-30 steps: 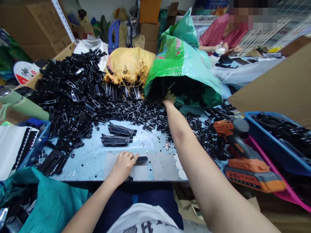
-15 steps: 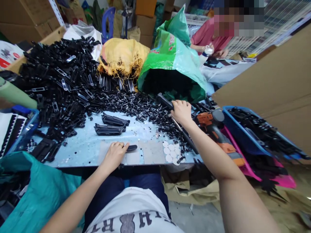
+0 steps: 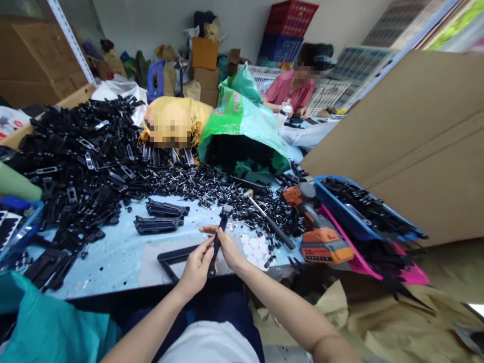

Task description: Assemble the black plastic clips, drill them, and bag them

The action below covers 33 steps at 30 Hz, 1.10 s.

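Observation:
Near the table's front edge, my left hand and my right hand are close together. Both grip a black hinged bar assembly; one bar angles up between my hands, while another stretches left over a grey plate. My fingers hide part of it. To the left lie two folded black bar assemblies, side by side. A hammer rests on loose black-headed screws to the right. White discs lie by my right hand.
A large heap of black parts covers the left. Behind stand a yellow mesh sack and an open green sack. At right are an orange cordless drill and a blue bin. Across the table sits another person.
My right hand has come back from the black bar beside the hammer to meet my left. The hinged bar assembly is now in both hands, and the view has shifted.

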### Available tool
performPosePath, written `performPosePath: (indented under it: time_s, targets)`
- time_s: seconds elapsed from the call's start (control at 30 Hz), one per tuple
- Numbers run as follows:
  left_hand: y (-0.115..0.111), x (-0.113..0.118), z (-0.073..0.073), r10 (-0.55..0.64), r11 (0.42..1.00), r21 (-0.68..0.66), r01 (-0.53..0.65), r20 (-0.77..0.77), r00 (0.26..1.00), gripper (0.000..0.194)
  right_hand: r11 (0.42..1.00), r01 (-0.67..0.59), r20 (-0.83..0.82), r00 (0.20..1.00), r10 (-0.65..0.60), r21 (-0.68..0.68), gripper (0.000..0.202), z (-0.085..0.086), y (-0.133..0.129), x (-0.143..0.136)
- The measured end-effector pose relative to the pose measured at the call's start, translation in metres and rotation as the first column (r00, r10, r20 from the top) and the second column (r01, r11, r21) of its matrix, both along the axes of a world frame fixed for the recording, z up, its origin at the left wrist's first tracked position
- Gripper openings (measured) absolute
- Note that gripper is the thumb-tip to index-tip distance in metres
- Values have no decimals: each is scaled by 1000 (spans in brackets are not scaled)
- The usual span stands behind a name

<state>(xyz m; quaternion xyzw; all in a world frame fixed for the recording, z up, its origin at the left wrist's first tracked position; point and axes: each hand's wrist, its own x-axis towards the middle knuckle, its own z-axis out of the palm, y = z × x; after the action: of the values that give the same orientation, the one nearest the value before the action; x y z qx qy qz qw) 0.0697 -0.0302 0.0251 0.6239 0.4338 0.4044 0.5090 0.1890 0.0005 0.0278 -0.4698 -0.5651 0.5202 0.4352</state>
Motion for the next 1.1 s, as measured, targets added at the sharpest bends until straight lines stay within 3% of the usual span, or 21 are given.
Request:
performPosePath:
  time_s: [0.1, 0.17, 0.2, 0.3, 0.37, 0.43, 0.53, 0.73, 0.87, 0.93, 1.0, 1.1]
  targets:
    - [9, -19, -3, 21, 974, 222, 32, -230, 973, 39, 993, 17, 29, 999, -21, 119, 48, 9, 5, 11]
    - [20, -34, -5, 69, 912, 387, 136, -470, 880, 37, 979, 27, 177, 982, -64, 203, 45, 13, 8, 20]
    - [25, -41, -8, 64, 889, 402, 218, -582, 811, 39, 973, 10, 297, 952, -79, 229, 44, 13, 9, 25]
    - [38, -56, -18, -3, 877, 291, 383, -792, 611, 36, 967, -162, 699, 714, -22, 196, 43, 18, 9, 42]
    - [41, -60, -23, 0, 876, 262, 404, -840, 543, 29, 934, -336, 844, 530, 82, 121, 43, 22, 5, 49]
    - [41, -61, -23, 22, 869, 268, 417, -860, 509, 27, 864, -500, 896, 408, 175, 59, 41, 24, -2, 53]
    - [40, -62, -18, 23, 857, 271, 438, -870, 493, 26, 794, -609, 923, 304, 236, -3, 41, 18, -10, 52]
    - [41, -66, -12, -39, 860, 222, 459, -869, 493, 32, 796, -596, 948, 183, 261, -104, 47, -4, -13, 37]
    - [41, -66, -6, -80, 864, 193, 466, -860, 504, 35, 809, -576, 960, 143, 242, -118, 45, -3, -12, 32]
    - [40, -65, -5, -81, 858, 201, 472, -855, 512, 48, 815, -569, 968, 127, 216, -108, 44, 0, -13, 31]
    - [39, -65, -7, -66, 849, 225, 478, -852, 520, 61, 816, -571, 977, 110, 183, -88, 44, 2, -16, 30]
    - [37, -66, -14, -13, 856, 280, 435, -829, 559, 62, 825, -565, 993, 89, 80, -16, 45, 6, -22, 26]
